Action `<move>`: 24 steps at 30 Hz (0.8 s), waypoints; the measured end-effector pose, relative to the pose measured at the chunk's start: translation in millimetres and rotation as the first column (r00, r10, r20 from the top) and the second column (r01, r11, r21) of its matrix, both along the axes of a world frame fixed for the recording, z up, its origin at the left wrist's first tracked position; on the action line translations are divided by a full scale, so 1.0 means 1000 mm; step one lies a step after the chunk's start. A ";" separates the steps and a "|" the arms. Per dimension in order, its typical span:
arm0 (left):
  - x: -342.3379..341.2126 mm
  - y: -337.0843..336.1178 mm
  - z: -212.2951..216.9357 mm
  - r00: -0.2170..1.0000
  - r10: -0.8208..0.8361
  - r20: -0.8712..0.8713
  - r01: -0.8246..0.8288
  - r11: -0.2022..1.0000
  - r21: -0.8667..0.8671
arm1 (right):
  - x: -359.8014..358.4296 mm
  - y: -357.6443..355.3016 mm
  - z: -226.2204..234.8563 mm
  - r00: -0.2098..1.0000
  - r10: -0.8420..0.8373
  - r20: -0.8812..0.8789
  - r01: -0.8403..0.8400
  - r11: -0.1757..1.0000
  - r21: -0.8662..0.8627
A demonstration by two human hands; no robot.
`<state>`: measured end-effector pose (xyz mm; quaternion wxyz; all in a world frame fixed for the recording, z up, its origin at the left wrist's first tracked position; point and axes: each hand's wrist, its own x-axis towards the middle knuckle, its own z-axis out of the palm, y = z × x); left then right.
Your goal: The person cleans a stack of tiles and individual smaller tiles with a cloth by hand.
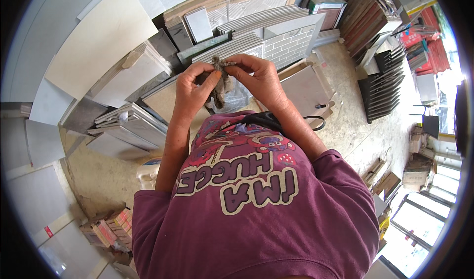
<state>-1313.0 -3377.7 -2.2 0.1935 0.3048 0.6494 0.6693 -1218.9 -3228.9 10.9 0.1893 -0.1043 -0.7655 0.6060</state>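
My left hand (193, 87) and my right hand (259, 79) are raised in front of my chest, and both pinch a small, frayed, grey-brown clump of fibre or rag (220, 69) between their fingertips. The clump hangs down between the two hands. Just below it sits a crumpled clear plastic bag (232, 100); which hand holds the bag is hidden. A dark cord (269, 121) lies against my maroon printed shirt (247, 200).
Stacks of grey, white and beige tiles (133, 76) lean on the floor ahead and to the left. Dark tile racks (385, 88) stand at the right. Small cartons (111, 227) lie at lower left, boxes (417, 172) at right. The concrete floor (353, 130) shows between them.
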 end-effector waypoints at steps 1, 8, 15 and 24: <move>0.000 0.000 0.000 1.000 -0.006 -0.011 0.006 1.000 -0.008 | 0.001 -0.003 0.000 1.000 -0.006 -0.008 0.005 1.000 -0.028; 0.001 -0.001 0.003 0.999 0.014 -0.039 -0.014 1.000 -0.011 | 0.004 -0.004 0.005 0.997 0.072 -0.025 -0.067 0.982 0.174; 0.002 0.002 0.003 0.998 0.049 0.042 -0.050 0.998 0.023 | 0.002 0.001 0.001 0.998 0.061 0.020 -0.064 0.972 0.225; 0.002 -0.016 0.008 0.960 -0.060 -0.274 -0.007 0.972 -0.236 | -0.002 0.017 0.004 0.991 -0.110 0.073 0.122 0.975 -0.188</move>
